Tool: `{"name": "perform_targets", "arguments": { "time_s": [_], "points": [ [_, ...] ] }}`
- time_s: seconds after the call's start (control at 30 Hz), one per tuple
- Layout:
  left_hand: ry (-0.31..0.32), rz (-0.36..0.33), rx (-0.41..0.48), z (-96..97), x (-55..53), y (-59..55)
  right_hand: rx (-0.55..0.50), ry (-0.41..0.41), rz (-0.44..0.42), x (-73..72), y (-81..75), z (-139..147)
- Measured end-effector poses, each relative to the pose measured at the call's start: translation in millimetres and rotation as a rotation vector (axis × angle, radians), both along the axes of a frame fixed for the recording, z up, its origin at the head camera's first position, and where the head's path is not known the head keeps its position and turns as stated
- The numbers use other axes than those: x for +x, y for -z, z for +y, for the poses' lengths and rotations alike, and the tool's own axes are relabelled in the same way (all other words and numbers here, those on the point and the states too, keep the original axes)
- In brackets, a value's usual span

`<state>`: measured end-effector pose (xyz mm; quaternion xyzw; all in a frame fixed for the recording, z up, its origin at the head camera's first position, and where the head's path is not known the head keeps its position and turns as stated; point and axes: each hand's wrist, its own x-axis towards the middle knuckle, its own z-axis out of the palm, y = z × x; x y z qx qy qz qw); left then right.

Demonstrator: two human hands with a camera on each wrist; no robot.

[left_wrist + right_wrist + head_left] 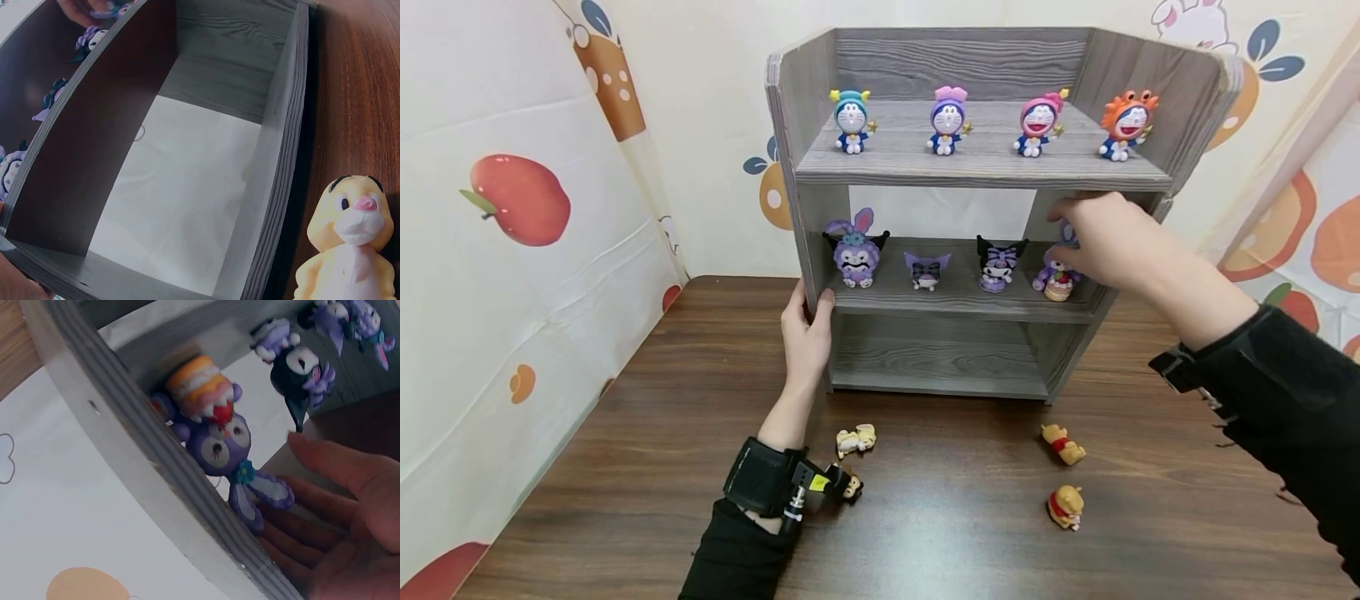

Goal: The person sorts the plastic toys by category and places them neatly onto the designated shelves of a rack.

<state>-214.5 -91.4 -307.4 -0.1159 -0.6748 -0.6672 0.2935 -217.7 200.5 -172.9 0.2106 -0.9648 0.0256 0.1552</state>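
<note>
Right hand [1116, 237] beside the purple rabbit figure [1049, 277], at the right end of the middle shelf [955, 298].
The figure stands upright, ears toward the fingers [322, 500] just above; these are apart from the thumb, pinching nothing. Left hand [805, 337], farther away, grips the shelf unit's [973, 177] left side.

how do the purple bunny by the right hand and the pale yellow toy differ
The purple bunny is upright on the middle shelf; the pale yellow toy lies on the table. The bunny has a cake at its front; the yellow toy shows none. Both are animal figures.
</note>
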Motion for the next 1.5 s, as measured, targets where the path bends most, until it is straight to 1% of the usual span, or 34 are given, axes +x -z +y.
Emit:
{"name": "perform_targets", "arguments": {
  "time_s": [0.07, 0.13, 0.2, 0.3, 0.33, 0.4, 0.47, 0.6, 0.7, 0.8, 0.97, 1.07, 1.23, 1.37, 1.5],
  "points": [
    [0.0, -0.001, 0.001, 0.1, -0.2, 0.0, -0.006, 0.007, 0.064, 8.1, 3.6, -1],
    [-0.003, 0.001, 0.001, 0.2, -0.2, -0.2, -0.02, -0.02, 0.159, 16.5, 7.9, -1],
    [-0.004, 0.002, 0.0, 0.4, -0.2, -0.1, -0.051, -0.074, 0.266, 24.9, 12.3, -1],
    [-0.003, 0.004, 0.002, 0.5, -0.3, -0.3, -0.108, -0.191, 0.423, 38.1, 19.1, 0],
    [-0.001, 0.004, 0.004, 0.6, -0.4, -0.3, -0.123, -0.225, 0.461, 42.0, 21.7, 0],
    [0.001, 0.002, 0.006, 0.6, -0.5, -0.3, -0.137, -0.266, 0.502, 50.3, 28.0, 0],
    [0.003, 0.002, 0.007, 0.6, -0.4, -0.5, -0.131, -0.288, 0.522, 58.3, 36.1, 1],
    [0.001, 0.001, 0.003, 0.5, 0.0, -0.9, -0.132, -0.325, 0.513, 69.9, 56.7, 4],
    [0.001, 0.002, 0.001, 0.4, 0.1, -1.0, -0.142, -0.337, 0.467, 75.4, 73.5, 8],
    [0.003, 0.002, 0.001, 0.5, 0.2, -0.9, -0.155, -0.325, 0.4, 79.2, 89.6, 13],
    [-0.002, -0.003, 0.0, 0.5, 0.1, -0.8, -0.17, -0.265, 0.262, 81.0, 114.0, 22],
    [-0.006, -0.006, -0.001, 0.5, -0.1, -0.7, -0.168, -0.214, 0.146, 79.9, 127.4, 26],
    [-0.005, -0.009, -0.001, 0.6, -0.2, -1.0, -0.179, -0.133, -0.091, 77.6, 145.0, 32],
    [-0.009, -0.006, -0.005, 0.4, 0.2, -1.2, -0.188, -0.112, -0.239, 73.4, 156.2, 37],
    [-0.01, -0.004, -0.008, 0.4, 0.8, -1.3, -0.207, -0.116, -0.363, 68.2, 164.4, 42]
  ]
}}
